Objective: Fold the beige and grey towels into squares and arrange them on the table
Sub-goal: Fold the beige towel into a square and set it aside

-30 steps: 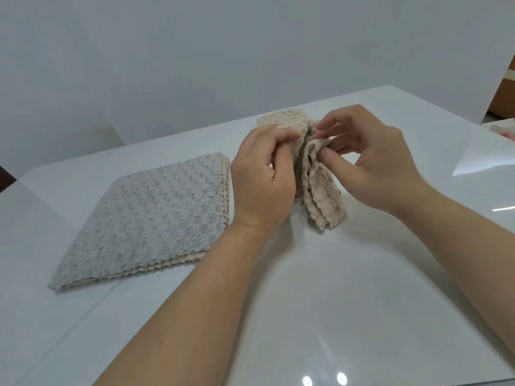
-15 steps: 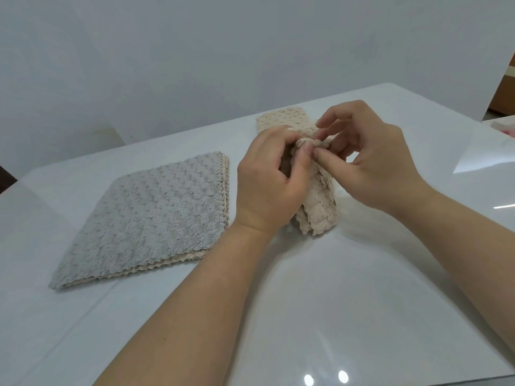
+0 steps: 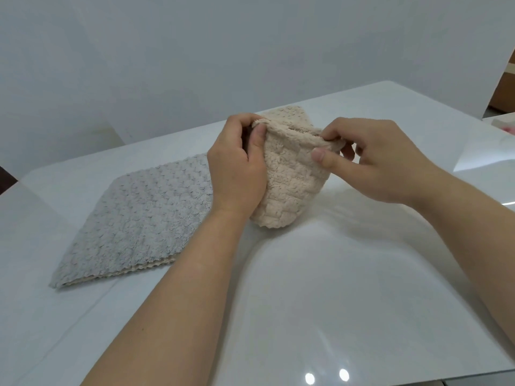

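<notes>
left hand (image 3: 237,168) pinches one top corner of beige towel (image 3: 292,188) | right hand (image 3: 384,162) pinches the other; towel hangs between the fingers (image 3: 320,156), lower end on desk (image 3: 334,302) | grey towel (image 3: 139,215) folded flat, just left of left hand | risk: a loose pinch lets the plush edge slip, skewing the layers

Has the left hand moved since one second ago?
Yes. The left hand, pinching the beige towel, shifted left toward the grey towel, which stayed put.
</notes>
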{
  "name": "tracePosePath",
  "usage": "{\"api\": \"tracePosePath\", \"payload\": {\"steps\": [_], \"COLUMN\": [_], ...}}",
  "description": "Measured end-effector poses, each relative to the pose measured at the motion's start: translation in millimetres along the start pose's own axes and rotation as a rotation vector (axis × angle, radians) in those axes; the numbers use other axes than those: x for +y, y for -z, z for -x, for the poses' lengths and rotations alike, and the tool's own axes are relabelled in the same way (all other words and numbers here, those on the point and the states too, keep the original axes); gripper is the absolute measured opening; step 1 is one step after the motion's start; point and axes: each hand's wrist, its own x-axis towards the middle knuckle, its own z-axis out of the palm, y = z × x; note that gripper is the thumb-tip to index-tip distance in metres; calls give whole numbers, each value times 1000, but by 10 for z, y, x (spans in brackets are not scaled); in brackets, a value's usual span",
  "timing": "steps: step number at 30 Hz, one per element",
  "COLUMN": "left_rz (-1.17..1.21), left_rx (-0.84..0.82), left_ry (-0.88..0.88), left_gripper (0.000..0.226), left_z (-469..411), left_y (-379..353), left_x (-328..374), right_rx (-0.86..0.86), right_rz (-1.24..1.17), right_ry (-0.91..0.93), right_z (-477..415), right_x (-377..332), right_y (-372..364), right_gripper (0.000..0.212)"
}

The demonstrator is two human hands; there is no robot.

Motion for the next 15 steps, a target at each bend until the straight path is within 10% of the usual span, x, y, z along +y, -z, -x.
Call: {"api": "tracePosePath", "payload": {"steps": [15], "left_rz": [216], "left_rx": [-43], "left_ry": [247], "left_gripper": [20], "left_z": [-14], "left_y": [30], "left_x": [57], "right_rx": [187], "right_rz": [-471], "right_ry": [-263], "right_z": [-4], "right_x": [-29], "right_y": [-10], "right_gripper": [36]}}
